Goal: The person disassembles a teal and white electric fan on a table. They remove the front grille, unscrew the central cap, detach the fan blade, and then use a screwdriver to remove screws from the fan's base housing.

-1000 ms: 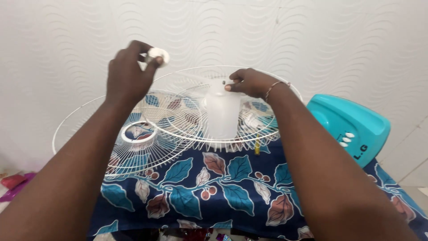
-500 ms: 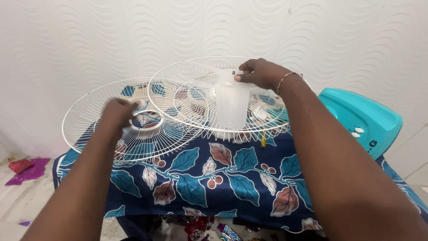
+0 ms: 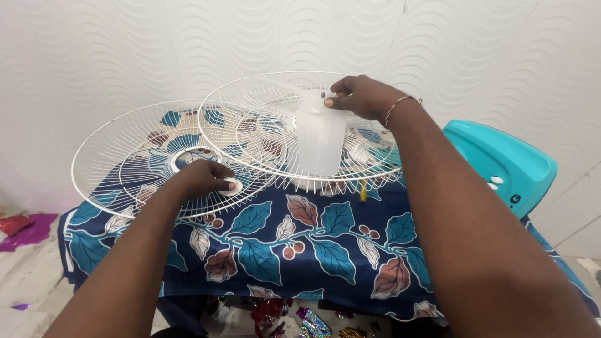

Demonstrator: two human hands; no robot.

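Fan in pieces on a leaf-print cloth [image 3: 325, 250].

Lay unassembled: two white wire guards [image 3: 134, 156], one overlapping the other, one teal base [image 3: 501, 166] at the right. Gripped at its top by right hand [image 3: 360, 97], one frosted motor housing [image 3: 319, 141] upright on far guard. Pinched under left hand [image 3: 200, 177], one small white cap [image 3: 230, 186] on near guard.

cloth: dark blue leaf-print cloth [image 3: 325, 250] covers worktop
casing: teal plastic casing [image 3: 501, 164] at worktop's right edge, tilted, white buttons
wall: white wavy-textured wall [image 3: 125, 50] behind
floor: foil scraps [image 3: 28, 228] left, more below front edge
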